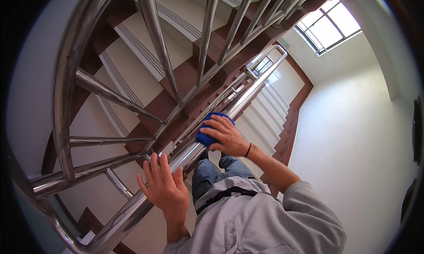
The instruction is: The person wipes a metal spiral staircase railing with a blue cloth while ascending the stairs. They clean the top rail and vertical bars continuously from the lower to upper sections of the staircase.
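Note:
Along the middle of the view runs a polished metal handrail (253, 88), sloping with the stairs. My right hand (227, 136) presses a folded blue cloth (207, 138) onto the top of this rail, fingers spread over the fabric. A dark band circles the right wrist. My left hand (167, 186) holds nothing; its fingers are apart, and it hovers over or rests lightly at the rail's nearer stretch. Whether its palm touches the metal cannot be seen.
Metal balusters (205, 38) and a curved rail (63, 88) stand to the left, before a flight of pale stairs (139, 58) with brown edges. More steps (265, 111) descend beyond the handrail. A white wall (344, 131) is on the right, a window (328, 25) above it.

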Demonstrator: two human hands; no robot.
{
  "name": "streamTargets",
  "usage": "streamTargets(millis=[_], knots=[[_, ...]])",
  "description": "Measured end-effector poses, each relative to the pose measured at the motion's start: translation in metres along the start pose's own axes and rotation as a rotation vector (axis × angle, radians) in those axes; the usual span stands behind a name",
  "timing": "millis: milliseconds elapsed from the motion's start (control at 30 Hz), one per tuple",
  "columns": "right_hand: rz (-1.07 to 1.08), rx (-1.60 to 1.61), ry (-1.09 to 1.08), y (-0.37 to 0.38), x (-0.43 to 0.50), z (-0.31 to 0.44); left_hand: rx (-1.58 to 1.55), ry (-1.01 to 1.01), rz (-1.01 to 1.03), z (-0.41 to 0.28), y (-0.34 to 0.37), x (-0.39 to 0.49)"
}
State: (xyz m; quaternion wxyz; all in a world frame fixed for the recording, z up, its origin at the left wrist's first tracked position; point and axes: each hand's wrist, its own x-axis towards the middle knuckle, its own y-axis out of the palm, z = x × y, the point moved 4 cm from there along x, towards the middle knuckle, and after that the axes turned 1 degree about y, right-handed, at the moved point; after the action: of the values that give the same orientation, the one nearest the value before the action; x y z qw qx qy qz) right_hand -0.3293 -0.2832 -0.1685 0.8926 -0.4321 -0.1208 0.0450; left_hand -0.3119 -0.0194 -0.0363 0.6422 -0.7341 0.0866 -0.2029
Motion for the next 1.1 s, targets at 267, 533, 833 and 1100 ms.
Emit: streamTargets(millis=[267, 533, 833, 1100], knots=[[0.08, 0.027, 0.07, -0.015, -0.008, -0.11, 0.125, -0.071, -0.199, -0.005, 0.0, 0.003], [-0.075, 0.019, -0.251, -0.01, -0.013, -0.138, 0.176, -0.062, -0.509, 0.0, 0.014, -0.003], [-0.105, 0.073, -0.389, -0.022, -0.018, -0.145, 0.155, 0.028, -0.514, -0.003, 0.006, 0.003], [-0.214, 0.046, -0.401, -0.014, -0.016, -0.146, 0.286, 0.124, -0.548, -0.013, 0.006, -0.005]])
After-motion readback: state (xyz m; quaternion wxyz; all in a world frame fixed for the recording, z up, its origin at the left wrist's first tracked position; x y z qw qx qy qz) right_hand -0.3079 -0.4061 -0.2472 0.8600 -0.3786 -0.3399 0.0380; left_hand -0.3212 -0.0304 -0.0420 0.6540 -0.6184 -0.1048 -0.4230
